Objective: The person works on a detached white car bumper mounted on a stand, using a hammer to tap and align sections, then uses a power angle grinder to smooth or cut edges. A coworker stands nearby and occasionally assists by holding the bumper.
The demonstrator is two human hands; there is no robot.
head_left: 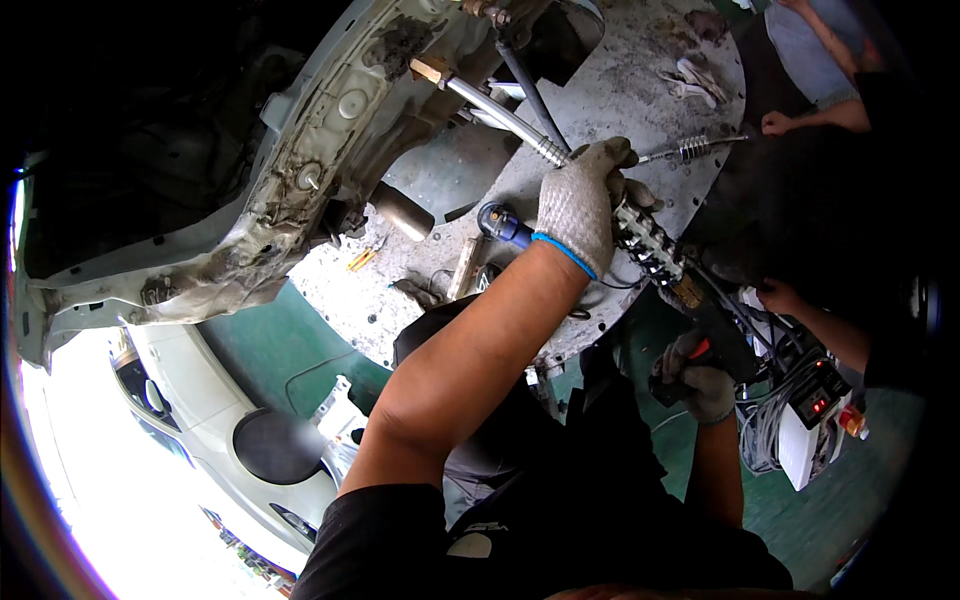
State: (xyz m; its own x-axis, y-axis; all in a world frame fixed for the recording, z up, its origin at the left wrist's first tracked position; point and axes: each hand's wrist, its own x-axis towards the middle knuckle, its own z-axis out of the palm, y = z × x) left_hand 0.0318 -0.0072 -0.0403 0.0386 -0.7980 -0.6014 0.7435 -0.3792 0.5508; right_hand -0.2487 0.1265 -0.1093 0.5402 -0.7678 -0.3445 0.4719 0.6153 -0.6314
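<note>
Setting: Workshop floor painted green (pixel 270 350), a white car (pixel 200 420) parked at lower left, and I'm looking at a raised car's underside with a grimy white body panel (pixel 300 150) overhead.

Left hand: I've got the left hand (pixel 580 205) in a grey knit glove with a blue cuff, fingers clenched around the near end of a metal rod (pixel 500 110).

Rod: long axis runs from the brass-coloured fitting (pixel 432 70) at upper left down to the glove at lower right; the ribbed section sits just by the knuckles.

Right hand: the right hand (pixel 700 380), also gloved, is lower and well apart, fingers grasping a dark tool with a red trigger (pixel 700 352). What kind of tool it is, I cannot tell.

Nearby: a slim spring-wrapped shaft (pixel 695 148) points right from beside my left glove; a blue-handled tool (pixel 503 225) lies just left of the wrist; a white power strip (pixel 810 420) with cables hangs at right.

Others: another person's bare hand (pixel 775 122) is at the far end of that shaft, a second (pixel 775 295) below it.

Step, as I judge it: steadying the rod while the tool waits.

Next move calls for: a firm left grip and bringing the tool up in line with the rod's axis.
</note>
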